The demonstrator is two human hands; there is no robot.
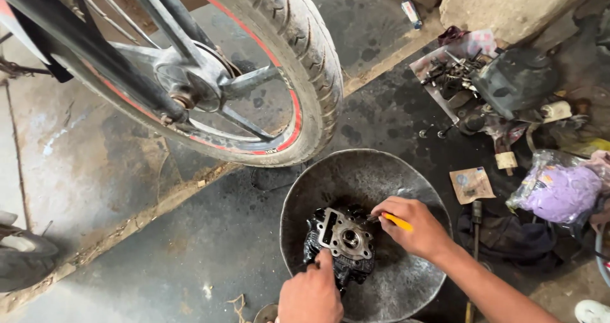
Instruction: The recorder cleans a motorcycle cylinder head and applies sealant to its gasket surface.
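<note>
While braced in metal basin point(305, 189): cleaning of engine cylinder head point(342, 240), midway by the look.
Left hand point(311, 294) clamped on casting; right hand point(413, 229) pinching yellow-handled tool point(395, 221) at port. Next, probably: steady grip, careful scraping.

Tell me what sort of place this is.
Most likely a motorcycle repair workshop: a motorcycle wheel stands on the oil-stained floor, an engine cylinder head sits in a metal basin, and greasy spare parts lie nearby.

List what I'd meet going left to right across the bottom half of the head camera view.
Small black tyre → left hand → engine cylinder head → right hand with a yellow-handled tool → cardboard piece → purple plastic bag.
</note>
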